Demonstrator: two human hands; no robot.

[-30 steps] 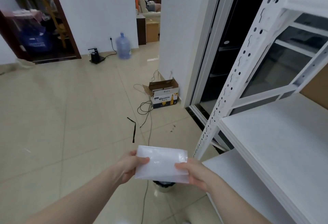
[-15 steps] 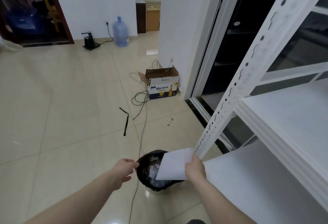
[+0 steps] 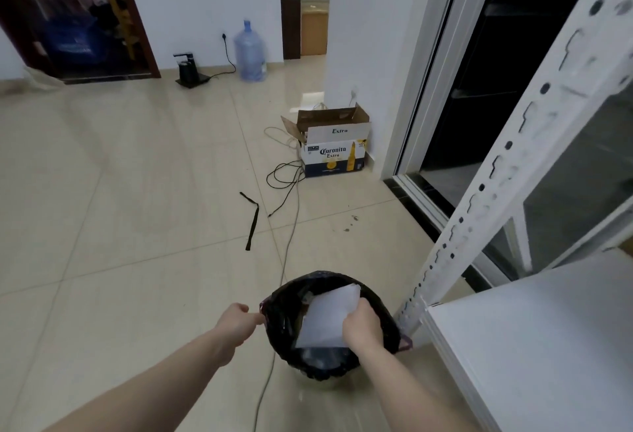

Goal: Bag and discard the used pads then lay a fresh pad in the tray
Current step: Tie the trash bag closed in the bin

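White packet [image 3: 325, 320] over lined bin [image 3: 284, 315]

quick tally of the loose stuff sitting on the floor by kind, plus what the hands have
Bins with black liner: 1
White bags held by the right hand: 1
Cardboard boxes: 1
Water jugs: 1
Black water dispensers: 1
Black straps: 1
Total: 6
The left hand pinches the liner's rim.

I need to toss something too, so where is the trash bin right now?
The bin with the black liner stands on the floor at bottom centre of the head view, beside the white shelf post, under the right hand.
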